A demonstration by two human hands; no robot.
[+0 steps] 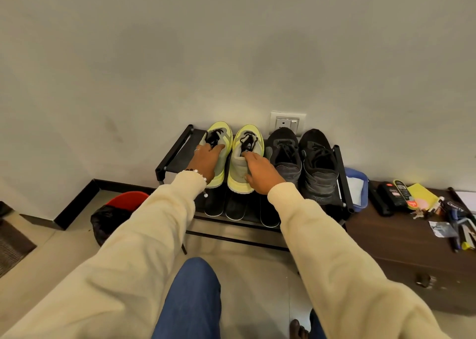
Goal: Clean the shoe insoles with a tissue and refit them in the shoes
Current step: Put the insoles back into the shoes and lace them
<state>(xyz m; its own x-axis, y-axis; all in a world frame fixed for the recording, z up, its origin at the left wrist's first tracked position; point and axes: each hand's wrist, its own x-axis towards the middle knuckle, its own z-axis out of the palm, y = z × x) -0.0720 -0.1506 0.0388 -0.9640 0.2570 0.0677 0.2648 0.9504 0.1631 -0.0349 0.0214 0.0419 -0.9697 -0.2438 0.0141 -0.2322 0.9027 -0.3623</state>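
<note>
Two yellow-green sneakers stand side by side on the top shelf of a black shoe rack (172, 155), toes toward the wall. My left hand (206, 160) grips the left sneaker (221, 142) at its collar, fingers curled into the opening. My right hand (260, 169) holds the right sneaker (244, 158) the same way, fingers at the opening and thumb on the heel. Their insoles are hidden inside. No tissue shows in either hand.
A pair of black sneakers (301, 158) sits to the right on the same shelf, with dark shoes (231, 207) on the shelf below. A brown cabinet (401, 240) at right carries bottles, pens and a yellow cloth. A red-lidded bin with a black bag (113, 215) stands left.
</note>
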